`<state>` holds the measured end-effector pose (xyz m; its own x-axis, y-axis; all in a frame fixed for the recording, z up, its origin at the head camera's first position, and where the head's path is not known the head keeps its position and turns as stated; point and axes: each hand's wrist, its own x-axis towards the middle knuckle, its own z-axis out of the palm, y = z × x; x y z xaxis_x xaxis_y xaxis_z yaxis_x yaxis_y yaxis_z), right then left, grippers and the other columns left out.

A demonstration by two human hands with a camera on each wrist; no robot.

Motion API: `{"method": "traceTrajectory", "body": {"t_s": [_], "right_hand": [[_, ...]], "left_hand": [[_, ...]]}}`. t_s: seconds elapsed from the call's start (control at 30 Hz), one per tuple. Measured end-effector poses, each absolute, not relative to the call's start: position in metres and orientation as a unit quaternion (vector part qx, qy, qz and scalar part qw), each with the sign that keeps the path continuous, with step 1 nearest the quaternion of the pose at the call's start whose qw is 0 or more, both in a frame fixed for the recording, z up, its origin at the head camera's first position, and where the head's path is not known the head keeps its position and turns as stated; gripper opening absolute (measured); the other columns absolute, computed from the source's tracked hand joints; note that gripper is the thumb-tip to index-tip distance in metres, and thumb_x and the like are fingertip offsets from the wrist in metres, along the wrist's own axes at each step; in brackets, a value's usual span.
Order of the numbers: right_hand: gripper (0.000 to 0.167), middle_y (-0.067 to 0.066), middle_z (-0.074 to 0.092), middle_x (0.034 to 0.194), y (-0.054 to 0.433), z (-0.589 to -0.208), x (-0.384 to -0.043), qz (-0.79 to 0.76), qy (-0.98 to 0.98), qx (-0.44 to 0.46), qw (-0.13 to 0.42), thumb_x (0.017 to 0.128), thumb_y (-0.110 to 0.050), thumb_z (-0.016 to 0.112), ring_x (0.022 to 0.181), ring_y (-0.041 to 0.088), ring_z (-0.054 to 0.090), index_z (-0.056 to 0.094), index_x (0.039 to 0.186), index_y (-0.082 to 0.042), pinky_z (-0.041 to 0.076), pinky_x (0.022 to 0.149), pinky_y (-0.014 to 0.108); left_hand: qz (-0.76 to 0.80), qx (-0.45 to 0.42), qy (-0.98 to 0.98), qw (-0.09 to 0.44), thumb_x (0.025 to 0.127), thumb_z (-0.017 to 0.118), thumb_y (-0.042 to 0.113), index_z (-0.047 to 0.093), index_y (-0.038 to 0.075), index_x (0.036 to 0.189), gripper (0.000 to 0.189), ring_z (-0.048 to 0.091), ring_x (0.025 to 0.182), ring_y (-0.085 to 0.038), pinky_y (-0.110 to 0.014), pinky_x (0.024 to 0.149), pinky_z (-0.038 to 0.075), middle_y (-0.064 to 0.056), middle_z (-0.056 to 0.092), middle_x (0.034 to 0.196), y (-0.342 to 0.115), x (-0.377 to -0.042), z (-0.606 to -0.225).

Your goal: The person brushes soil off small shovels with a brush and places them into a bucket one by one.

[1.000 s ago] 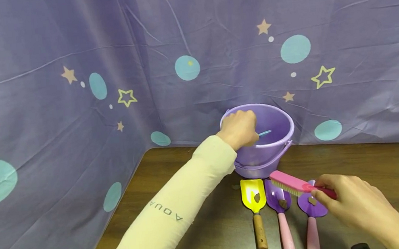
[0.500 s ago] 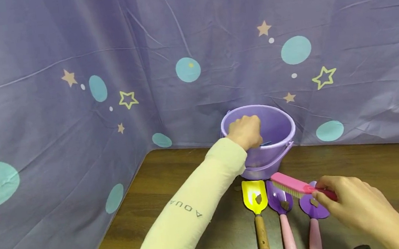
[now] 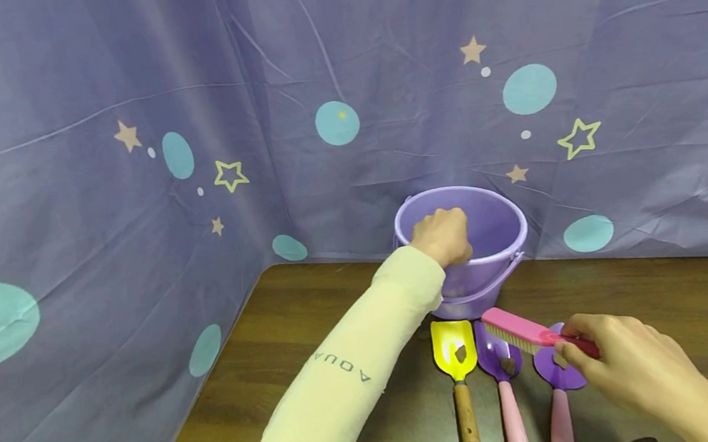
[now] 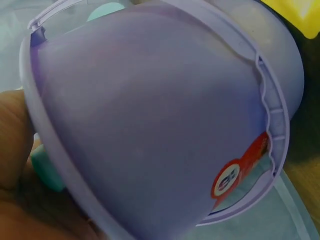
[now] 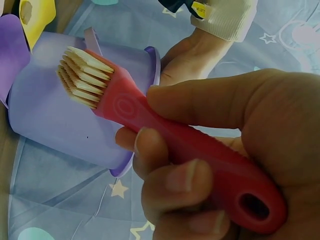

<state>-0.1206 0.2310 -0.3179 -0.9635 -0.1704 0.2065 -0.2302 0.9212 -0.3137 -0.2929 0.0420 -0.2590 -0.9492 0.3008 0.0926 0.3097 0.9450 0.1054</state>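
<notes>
One purple cloth backdrop point(image 3: 373, 32): hangs behind and to the left, printed with stars and ovals.
Wood-grain table point(image 3: 244, 405): spreads beneath everything on show.
Purple bucket point(image 3: 464, 278): stands upright at the back of the table, mouth up, bail point(image 3: 504, 277) hanging down the near side; lies forward and left of the right hand point(image 3: 637, 360), right under the left hand point(image 3: 443, 235).
Left hand: nearer to the bucket by far; reaches over the rim point(image 3: 492, 258) from the near left, fist clenched round a teal object point(image 4: 47, 167), mostly hidden there, too covered to identify.
Right hand: closed round a pink brush point(image 3: 534, 335), thumb along one side, fingers curled under.
Three long-handled tools: lie side by side before the bucket, handles toward the person; a yellow scoop point(image 3: 444, 341), a purple scoop point(image 3: 491, 358), a round purple tool point(image 3: 558, 376).
Pink brush: slants away leftward from the right hand toward the bucket's foot, bristles point(image 5: 85, 80) facing down over the purple scoop; contact hard to tell.
Brown pieces point(image 3: 461, 354): rest one on each tool.
</notes>
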Motion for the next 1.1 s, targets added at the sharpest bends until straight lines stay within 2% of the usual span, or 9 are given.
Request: {"method": "traceTrajectory", "body": {"t_s": [0.17,0.37,0.63,0.77,0.93,1.1], "right_hand": [[0.004,-0.011,0.045,0.062,0.229,-0.318,-0.121,0.17,-0.976,0.104,0.088,0.085,-0.03,0.068,0.06,0.012,0.043,0.066,0.087,-0.027,0.03,0.05,0.032],[0.004,-0.011,0.044,0.061,0.228,-0.318,-0.12,0.171,-0.976,0.104,0.09,0.085,-0.029,0.068,0.06,0.012,0.043,0.066,0.087,-0.027,0.03,0.05,0.032],[0.005,-0.011,0.048,0.064,0.232,-0.318,-0.121,0.164,-0.977,0.101,0.086,0.085,-0.03,0.068,0.062,0.013,0.045,0.066,0.087,-0.026,0.032,0.05,0.033],[0.007,-0.011,0.049,0.066,0.232,-0.319,-0.121,0.162,-0.978,0.1,0.084,0.085,-0.031,0.067,0.063,0.014,0.045,0.067,0.09,-0.026,0.032,0.05,0.033],[0.007,-0.011,0.048,0.065,0.233,-0.319,-0.121,0.163,-0.978,0.101,0.084,0.086,-0.032,0.067,0.063,0.014,0.045,0.067,0.089,-0.026,0.032,0.05,0.033],[0.005,-0.011,0.048,0.064,0.232,-0.319,-0.121,0.162,-0.978,0.101,0.085,0.086,-0.031,0.067,0.063,0.013,0.045,0.066,0.088,-0.026,0.032,0.05,0.033]], "left_hand": [[-0.078,-0.16,-0.983,0.042,0.078,0.067,0.017,0.062,0.016,0.077,0.005,0.062,0.082,-0.024,-0.037,0.071,0.05,-0.004,0.066,0.093,0.042,-0.294,-0.263],[-0.095,-0.15,-0.983,0.034,0.079,0.067,0.02,0.061,0.016,0.07,0.011,0.061,0.081,-0.023,-0.038,0.069,0.05,-0.003,0.064,0.089,0.041,-0.296,-0.266],[-0.11,-0.177,-0.978,0.024,0.082,0.066,0.031,0.063,0.02,0.068,0.017,0.058,0.077,-0.019,-0.036,0.067,0.048,0.002,0.062,0.081,0.034,-0.295,-0.266],[-0.116,-0.201,-0.972,0.027,0.083,0.062,0.031,0.058,0.02,0.061,0.025,0.056,0.07,-0.017,-0.035,0.063,0.046,0.004,0.059,0.07,0.034,-0.292,-0.264],[-0.119,-0.232,-0.964,0.052,0.082,0.06,0.027,0.046,0.019,0.053,0.033,0.05,0.06,-0.015,-0.031,0.054,0.042,0.005,0.045,0.054,0.035,-0.286,-0.26],[-0.115,-0.253,-0.958,0.069,0.083,0.059,0.027,0.05,0.02,0.054,0.032,0.049,0.058,-0.013,-0.031,0.054,0.041,0.007,0.044,0.052,0.036,-0.278,-0.257]]}}
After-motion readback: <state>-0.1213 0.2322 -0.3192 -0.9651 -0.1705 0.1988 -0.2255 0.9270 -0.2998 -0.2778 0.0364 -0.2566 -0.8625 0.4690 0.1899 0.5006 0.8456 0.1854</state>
